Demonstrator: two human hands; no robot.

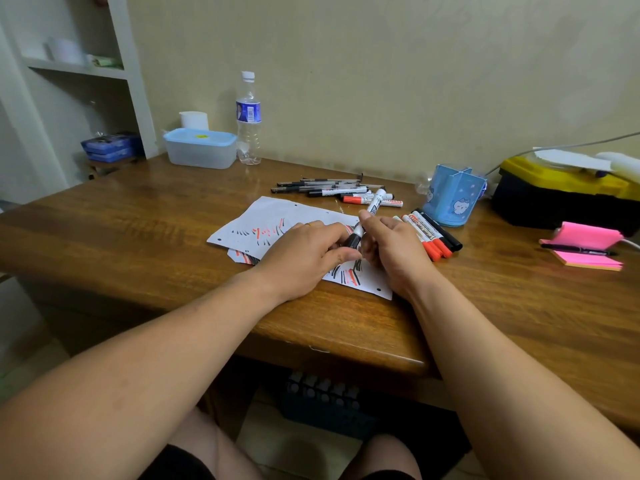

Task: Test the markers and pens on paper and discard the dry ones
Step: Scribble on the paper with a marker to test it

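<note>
A white marker with a black cap [371, 209] is tilted over the scribbled white paper [266, 220]. My right hand [394, 251] grips the marker's barrel. My left hand [304, 254] pinches its black cap end between thumb and fingers. The paper carries red and black test strokes, and a second sheet peeks out beneath it. A pile of pens and markers [332, 190] lies behind the paper. A row of red and black markers [433, 233] lies to the right of my right hand.
A blue pen holder [450, 199] stands behind the row of markers. Pink sticky notes with a black pen on top [585, 244] sit at the right, before a yellow-and-black toolbox [561, 192]. A water bottle [248, 123] and a blue-lidded box [201, 147] stand at the back.
</note>
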